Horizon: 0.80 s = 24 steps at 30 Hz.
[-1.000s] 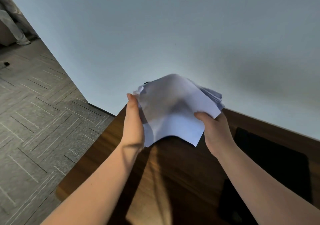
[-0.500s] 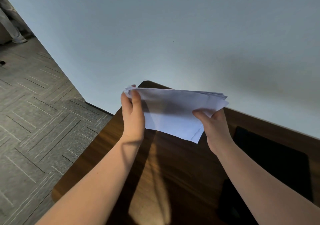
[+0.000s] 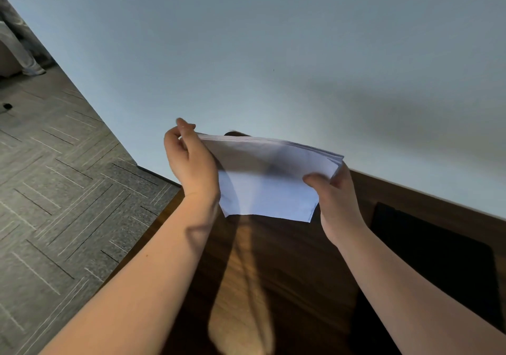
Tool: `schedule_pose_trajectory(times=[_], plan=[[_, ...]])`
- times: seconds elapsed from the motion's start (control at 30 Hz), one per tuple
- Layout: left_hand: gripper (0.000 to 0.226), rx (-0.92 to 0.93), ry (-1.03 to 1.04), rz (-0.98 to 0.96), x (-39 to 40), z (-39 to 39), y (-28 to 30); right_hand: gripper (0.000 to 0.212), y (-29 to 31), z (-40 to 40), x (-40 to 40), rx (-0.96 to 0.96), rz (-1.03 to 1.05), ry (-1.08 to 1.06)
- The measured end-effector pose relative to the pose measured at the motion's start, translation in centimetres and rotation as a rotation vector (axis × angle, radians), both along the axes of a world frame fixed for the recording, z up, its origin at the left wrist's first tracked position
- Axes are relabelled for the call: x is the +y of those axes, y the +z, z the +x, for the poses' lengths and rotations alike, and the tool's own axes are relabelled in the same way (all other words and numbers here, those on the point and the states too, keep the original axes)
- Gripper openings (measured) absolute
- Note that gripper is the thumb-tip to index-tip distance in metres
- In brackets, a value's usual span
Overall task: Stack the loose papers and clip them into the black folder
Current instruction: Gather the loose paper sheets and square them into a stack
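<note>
Since the earlier frames the left hand (image 3: pixel 191 167) has slid up to the far left corner of the papers (image 3: pixel 269 179), and the sheaf, which bulged upward a second ago, now lies flatter with its far edges nearly flush. Both hands hold it in the air above the worktop (image 3: pixel 276 267), between the body and the wall (image 3: pixel 273 53). The left fingers (image 3: pixel 184 128) are pinched together on that far corner, probably to draw the edges even. The right hand (image 3: pixel 335 204) grips the right side, thumb on top and the other fingers underneath, clamped on the papers to steady them while the left one works. Holding the stack clear of the wood lets the sheets slip against one another and settle.

Well to the right, the black folder (image 3: pixel 438 256) lies flat on the worktop, apart from the papers and partly hidden by the right forearm; its clip cannot be made out. By my judgement the squaring is nearly done, and the clipping is not yet begun. Grey floor (image 3: pixel 60 179) shows at the left.
</note>
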<state>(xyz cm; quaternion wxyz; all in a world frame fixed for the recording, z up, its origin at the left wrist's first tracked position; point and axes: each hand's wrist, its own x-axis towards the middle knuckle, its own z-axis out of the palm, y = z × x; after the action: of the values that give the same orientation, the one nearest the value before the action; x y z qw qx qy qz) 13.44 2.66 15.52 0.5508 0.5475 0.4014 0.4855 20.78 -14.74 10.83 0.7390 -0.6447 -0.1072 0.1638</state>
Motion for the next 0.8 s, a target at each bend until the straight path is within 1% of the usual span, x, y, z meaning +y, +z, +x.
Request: schedule_pose_trajectory(times=[0.07,0.1,0.17,0.2,0.27,0.3,0.4,0.47,0.53,0.6,0.67,0.7,0.73,0.8], plan=[[0.050,-0.006,-0.092,-0.069,0.1,-0.2,-0.5,0.036,-0.3,-0.1,0.0,0.031,-0.011,0.005],[0.055,0.010,-0.161,-0.091,0.0,-0.4,-0.8,0.034,-0.4,-0.2,0.0,0.055,-0.022,0.012],[0.052,0.047,-0.307,-0.113,-0.1,-0.8,-1.9,0.028,-0.4,-0.4,0.0,0.086,-0.043,0.032],[0.054,0.072,-0.361,-0.114,0.1,-0.9,-2.5,0.027,-0.4,-0.4,0.0,0.095,-0.052,0.044],[0.074,0.091,-0.431,-0.065,0.6,-1.2,-3.7,0.024,-0.4,-0.1,0.0,0.109,-0.073,0.069],[0.077,0.089,-0.456,-0.051,0.7,-1.3,-4.1,0.022,-0.4,0.1,0.0,0.112,-0.089,0.085],[0.064,0.103,-0.543,-0.046,1.2,-1.3,-5.1,0.020,-0.5,0.8,0.1,0.103,-0.157,0.136],[0.054,0.123,-0.579,-0.113,1.6,-1.4,-5.9,0.018,-0.6,1.0,0.1,0.087,-0.197,0.164],[0.039,0.185,-0.601,-0.150,1.8,-1.7,-6.4,0.016,-0.8,1.2,0.0,0.064,-0.228,0.183],[0.023,0.284,-0.608,-0.130,2.0,-2.1,-7.0,0.010,-1.1,1.4,0.0,0.023,-0.281,0.189],[0.009,0.325,-0.601,-0.134,1.9,-2.4,-7.2,0.004,-1.2,1.6,-0.1,-0.010,-0.321,0.180],[0.009,0.323,-0.600,-0.139,1.8,-2.5,-7.2,0.006,-1.2,1.7,-0.2,-0.019,-0.329,0.166],[0.014,0.325,-0.603,-0.149,1.7,-2.4,-7.3,0.005,-1.3,1.8,-0.4,-0.021,-0.335,0.152],[0.030,0.332,-0.607,-0.163,1.3,-2.3,-7.6,0.003,-1.2,1.9,-0.8,-0.016,-0.342,0.137]])
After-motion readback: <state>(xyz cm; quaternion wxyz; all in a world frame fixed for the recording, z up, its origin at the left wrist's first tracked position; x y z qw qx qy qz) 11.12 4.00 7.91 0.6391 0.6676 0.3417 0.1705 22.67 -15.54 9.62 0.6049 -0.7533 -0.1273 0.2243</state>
